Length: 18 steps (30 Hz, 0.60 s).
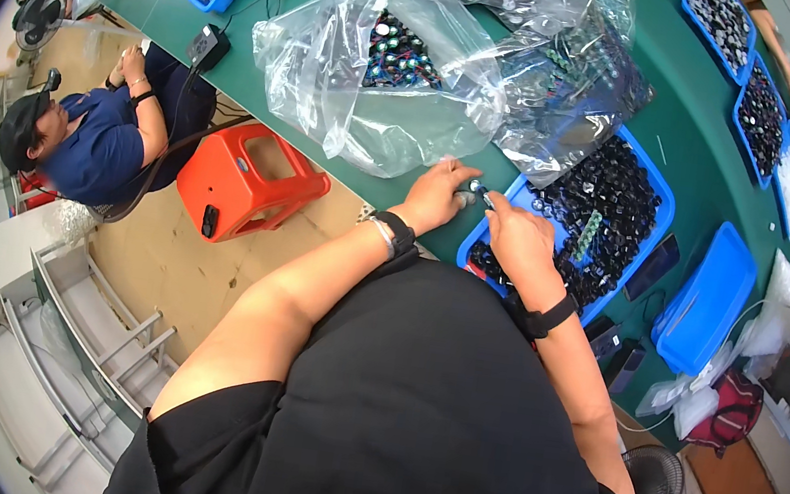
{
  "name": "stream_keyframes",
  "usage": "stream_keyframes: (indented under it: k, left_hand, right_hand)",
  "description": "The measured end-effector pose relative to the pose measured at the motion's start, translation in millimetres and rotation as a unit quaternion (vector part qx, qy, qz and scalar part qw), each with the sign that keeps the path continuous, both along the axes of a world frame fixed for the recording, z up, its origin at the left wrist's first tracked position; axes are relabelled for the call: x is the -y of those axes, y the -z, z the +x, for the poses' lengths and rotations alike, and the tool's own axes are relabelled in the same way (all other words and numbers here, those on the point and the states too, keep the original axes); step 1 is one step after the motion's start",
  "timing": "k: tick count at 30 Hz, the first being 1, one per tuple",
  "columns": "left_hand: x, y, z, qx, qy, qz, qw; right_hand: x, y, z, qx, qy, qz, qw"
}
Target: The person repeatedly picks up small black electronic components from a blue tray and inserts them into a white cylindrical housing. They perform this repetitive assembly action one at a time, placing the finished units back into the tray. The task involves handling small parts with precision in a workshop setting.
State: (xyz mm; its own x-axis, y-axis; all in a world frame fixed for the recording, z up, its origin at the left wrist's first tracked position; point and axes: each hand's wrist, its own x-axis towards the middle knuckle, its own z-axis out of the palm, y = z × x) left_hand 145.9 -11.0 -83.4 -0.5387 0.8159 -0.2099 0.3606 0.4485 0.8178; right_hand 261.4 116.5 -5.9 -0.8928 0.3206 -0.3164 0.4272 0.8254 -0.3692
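My left hand (435,195) and my right hand (516,236) meet at the near edge of the green table (656,112), both pinching one small dark part (476,192) between the fingertips. My right hand hovers over the near corner of a blue tray (661,188) filled with several small black parts. A big clear plastic bag (379,73) holding more dark parts lies just beyond my left hand. Each wrist wears a black band.
An orange plastic stool (248,181) stands on the floor at my left. A seated person in a blue shirt (101,145) works further left. A blue lid (711,297), more blue trays (762,117) and phones (653,266) lie to the right. A metal rack (88,345) stands lower left.
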Motion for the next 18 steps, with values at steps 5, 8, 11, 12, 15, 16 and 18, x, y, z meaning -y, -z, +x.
stream_keyframes:
  k: [5,8,11,12,15,16,18]
  left_hand:
    - [-1.1,10.2,2.0,-0.023,-0.011,0.004,1.0]
    - [0.0,12.8,1.2,-0.032,-0.014,0.008,0.999]
    - [-0.7,11.5,-0.4,-0.039,-0.014,0.007,0.999]
    - [-0.7,10.2,-0.5,-0.036,-0.014,0.004,0.999]
    - [-0.5,4.9,-2.3,-0.026,-0.017,-0.003,1.0]
    - [-0.3,4.5,-2.9,-0.022,-0.017,-0.005,1.0]
    - [0.9,12.7,-1.3,-0.036,-0.024,0.006,0.999]
  right_hand:
    - [4.0,7.5,-10.0,0.027,-0.019,0.02,0.999]
    - [3.9,8.0,-17.8,0.039,-0.026,0.024,0.999]
    - [1.1,9.7,-25.0,-0.017,-0.058,0.05,0.997]
    - [0.5,10.4,-28.2,-0.02,-0.069,0.055,0.996]
    - [-0.5,14.7,-38.2,-0.037,-0.098,0.058,0.993]
    - [-0.2,16.1,-41.7,-0.045,-0.105,0.051,0.992]
    - [3.2,15.5,-48.8,-0.047,-0.125,0.052,0.99]
